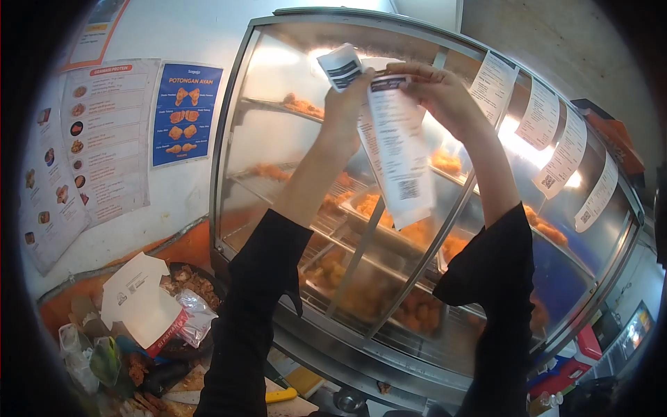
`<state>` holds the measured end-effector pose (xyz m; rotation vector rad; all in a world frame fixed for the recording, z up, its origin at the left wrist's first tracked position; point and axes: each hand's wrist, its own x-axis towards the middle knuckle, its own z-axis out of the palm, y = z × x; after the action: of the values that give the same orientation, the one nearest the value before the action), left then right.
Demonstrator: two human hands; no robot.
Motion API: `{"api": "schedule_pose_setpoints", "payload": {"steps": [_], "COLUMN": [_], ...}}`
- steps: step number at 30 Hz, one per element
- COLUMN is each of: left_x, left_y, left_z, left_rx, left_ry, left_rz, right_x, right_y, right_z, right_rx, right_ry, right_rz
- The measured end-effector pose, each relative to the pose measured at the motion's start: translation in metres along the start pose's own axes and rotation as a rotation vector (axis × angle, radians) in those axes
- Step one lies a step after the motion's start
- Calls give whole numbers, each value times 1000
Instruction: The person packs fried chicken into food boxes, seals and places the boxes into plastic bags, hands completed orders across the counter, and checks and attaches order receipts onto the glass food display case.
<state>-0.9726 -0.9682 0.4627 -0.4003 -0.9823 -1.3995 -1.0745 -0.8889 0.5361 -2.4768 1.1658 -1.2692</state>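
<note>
Both my arms, in black sleeves, reach up in front of a glass-fronted food warmer [240, 132]. Long printed receipts [399, 146] hang between my hands, one overlapping another, their lower ends loose before the glass. My right hand [441, 97] pinches the top edge of the front receipt. My left hand [344, 115] is closed on the receipts' upper left side, and a short end of printed paper [340, 67] sticks up above its fingers. Exactly how the papers lie inside my left fingers is hidden.
More receipts [538, 115] hang along the warmer's top right edge. Fried chicken [417, 233] fills trays behind the glass. At lower left are an open white box [142, 299], a dark bowl [215, 285] and a yellow-handled knife [280, 395]. A blue poster [187, 115] is on the wall.
</note>
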Motion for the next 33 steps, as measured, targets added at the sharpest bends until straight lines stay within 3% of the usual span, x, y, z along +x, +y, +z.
{"api": "schedule_pose_setpoints", "payload": {"steps": [1,4,7,9,13,15,21,25,27,28,31,33], "left_x": [4,10,6,2,-1,-3,-8,-7,-7,-7,-9,-10], "left_y": [2,8,9,8,11,13,14,9,5,2,-3,-4], "left_z": [-6,-20,-28,-29,-36,-37,-41,-39,-36,-35,-30,-27], "left_rx": [-122,-110,-59,-16,66,76,141,121,104,91,90,99], "left_ry": [28,130,98,92,67,86,92,79,79,81,73,63], "left_rz": [-39,4,21,-2,-22,-24,-23,-30,-46,-60,-75,-73], "right_x": [6,38,76,89,90,81,83,60,54,58,70,70], "right_y": [-3,-10,-6,-12,-20,-23,-12,-30,-32,-24,-9,-21], "right_z": [-8,-36,-60,-66,-54,-45,-75,-38,-23,-25,-27,-30], "right_rx": [117,277,149,-660,-898,-1043,-1182,-1178,-1757,-1758,-1824,-1600], "right_ry": [20,281,475,633,625,695,577,612,624,627,821,544], "right_rz": [69,17,-126,218,273,49,29,64,-45,-41,-343,6]}}
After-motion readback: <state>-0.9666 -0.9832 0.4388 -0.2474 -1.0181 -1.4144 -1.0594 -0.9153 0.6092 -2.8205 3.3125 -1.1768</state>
